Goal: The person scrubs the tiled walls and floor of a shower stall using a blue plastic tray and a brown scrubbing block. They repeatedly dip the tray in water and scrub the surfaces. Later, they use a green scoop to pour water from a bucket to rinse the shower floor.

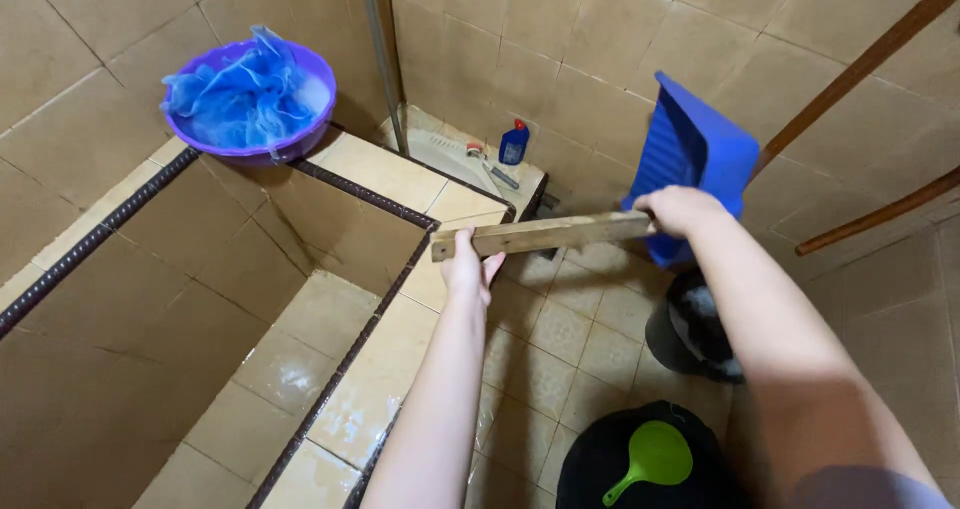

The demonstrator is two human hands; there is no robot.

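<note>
Wooden plank (545, 234), pale and flat, held level above the tiled floor (560, 349) just beside the tiled tank's rim (395, 269). Left hand (468, 267) supports its left end from beneath, fingers loosely curled against it. Right hand (680, 209) closes over its right end. Blue dustpan (695, 154) stands behind the right hand. Purple basin (250, 94) with blue cloth sits on the tank's far corner. Green scoop (655, 457) lies in a black bucket (600, 459) below.
</note>
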